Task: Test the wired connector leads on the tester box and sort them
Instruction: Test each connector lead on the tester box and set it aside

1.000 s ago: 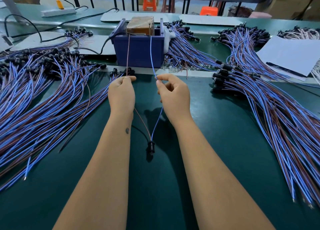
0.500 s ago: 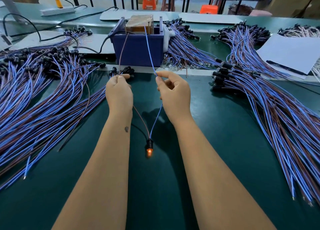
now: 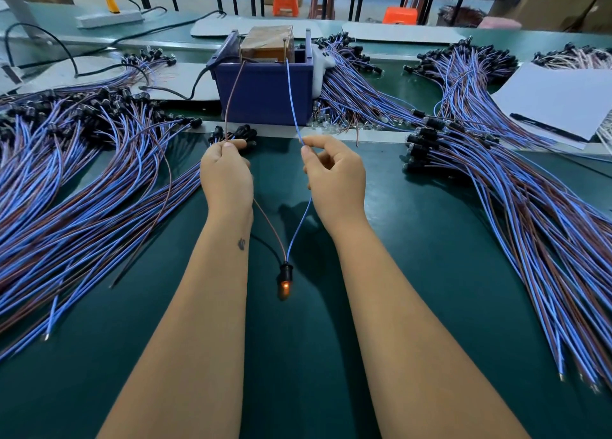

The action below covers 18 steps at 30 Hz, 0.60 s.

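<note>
The tester box, a blue bin with a brown block inside, stands at the far middle of the green table. My left hand pinches the brown wire of one lead, and my right hand pinches its blue wire. Both wire ends reach up to the top of the box. The lead's black connector lies on the table between my forearms, and its tip glows orange.
A large pile of blue and brown leads fans across the left of the table, and another pile covers the right. More leads lie behind the box. White paper with a pen sits at the far right. A black cable runs to the box.
One second ago the connector was dark; it lit orange half a second ago and still glows. Both hands hold their wires in nearly the same place.
</note>
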Motion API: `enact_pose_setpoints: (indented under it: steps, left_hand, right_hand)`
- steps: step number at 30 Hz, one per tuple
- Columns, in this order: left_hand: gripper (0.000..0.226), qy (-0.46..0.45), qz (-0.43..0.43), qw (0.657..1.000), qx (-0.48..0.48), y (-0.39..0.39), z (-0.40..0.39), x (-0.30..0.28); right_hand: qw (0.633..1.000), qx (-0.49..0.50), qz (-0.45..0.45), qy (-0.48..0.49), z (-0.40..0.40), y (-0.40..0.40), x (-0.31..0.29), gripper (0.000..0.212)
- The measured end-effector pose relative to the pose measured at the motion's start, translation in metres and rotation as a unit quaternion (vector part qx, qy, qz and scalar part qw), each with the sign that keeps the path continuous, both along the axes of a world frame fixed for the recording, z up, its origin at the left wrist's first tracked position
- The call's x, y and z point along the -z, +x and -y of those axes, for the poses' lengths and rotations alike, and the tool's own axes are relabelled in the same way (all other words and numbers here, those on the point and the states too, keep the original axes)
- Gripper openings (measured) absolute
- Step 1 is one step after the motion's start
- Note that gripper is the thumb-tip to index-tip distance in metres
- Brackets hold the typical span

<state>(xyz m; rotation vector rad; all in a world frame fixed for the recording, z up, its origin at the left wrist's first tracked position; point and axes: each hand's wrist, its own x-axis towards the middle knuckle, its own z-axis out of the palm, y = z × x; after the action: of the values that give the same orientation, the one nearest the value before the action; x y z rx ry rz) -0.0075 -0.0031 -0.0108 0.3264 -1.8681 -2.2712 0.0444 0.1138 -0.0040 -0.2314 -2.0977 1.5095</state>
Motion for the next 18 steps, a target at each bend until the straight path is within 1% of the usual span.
enact_pose_setpoints:
  steps: [6,10,11,14,15,18]
  left_hand:
    - [0.032,0.0,0.0,1.0,0.003,0.001,0.001,-0.001]
    - [0.03,-0.015,0.006,1.0,0.01,0.005,0.001,-0.003]
    - [0.029,-0.027,0.005,0.999,0.017,0.006,0.001,-0.005]
    - [0.031,-0.105,-0.01,0.993,0.055,0.009,-0.003,-0.007]
    - [0.032,-0.11,-0.017,0.991,0.073,0.011,-0.005,-0.008]
    - [0.03,-0.037,-0.031,0.989,0.141,0.018,-0.014,-0.012]
  right_hand:
    - [1.0,-0.006,0.0,0.005,0.0,0.001,0.0,0.013]
    - [1.0,-0.003,-0.013,0.005,0.001,0.002,-0.001,0.013]
    - [1.0,0.001,-0.022,0.004,0.001,0.002,-0.001,0.013]
    - [0.999,0.002,-0.039,0.006,0.002,0.001,-0.001,0.012]
    - [0.999,-0.005,-0.038,0.013,0.003,0.0,0.0,0.011]
    - [0.999,-0.034,-0.021,0.03,0.005,-0.001,0.003,0.009]
